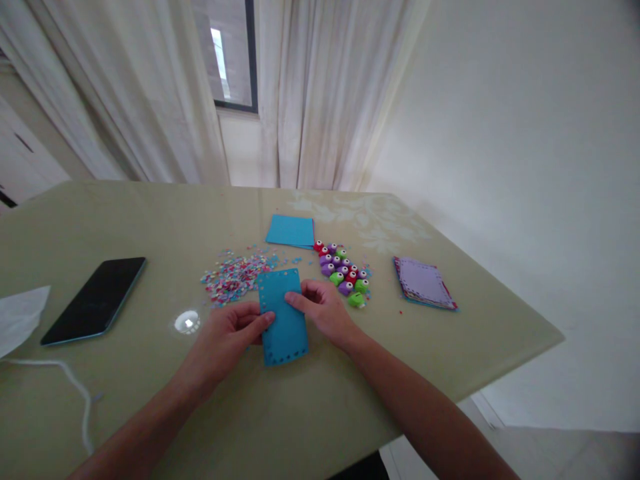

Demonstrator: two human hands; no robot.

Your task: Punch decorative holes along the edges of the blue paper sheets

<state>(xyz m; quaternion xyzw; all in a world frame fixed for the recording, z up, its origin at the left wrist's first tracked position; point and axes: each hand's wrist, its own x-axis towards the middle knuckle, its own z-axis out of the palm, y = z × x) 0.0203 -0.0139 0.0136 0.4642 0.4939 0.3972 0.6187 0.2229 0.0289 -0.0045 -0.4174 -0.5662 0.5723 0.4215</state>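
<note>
A blue paper card (284,327) with small holes punched along several of its edges is held up over the table between both hands. My left hand (233,333) pinches its left edge, thumb on the front. At the upper right side my right hand (323,307) grips it, with its thumb also on the front face; the fingers behind the card are hidden. Just beyond lies a heap of colourful paper dots (235,277). Beside my right hand is a cluster of red, purple and green eyeball-like pieces (345,267).
Blue cards (291,231) lie at the back of the table (165,220). A stack of punched cards, lilac on top (425,281), sits to the right. On the left are a dark tablet (97,300), white paper (20,317) and a white cable (75,380).
</note>
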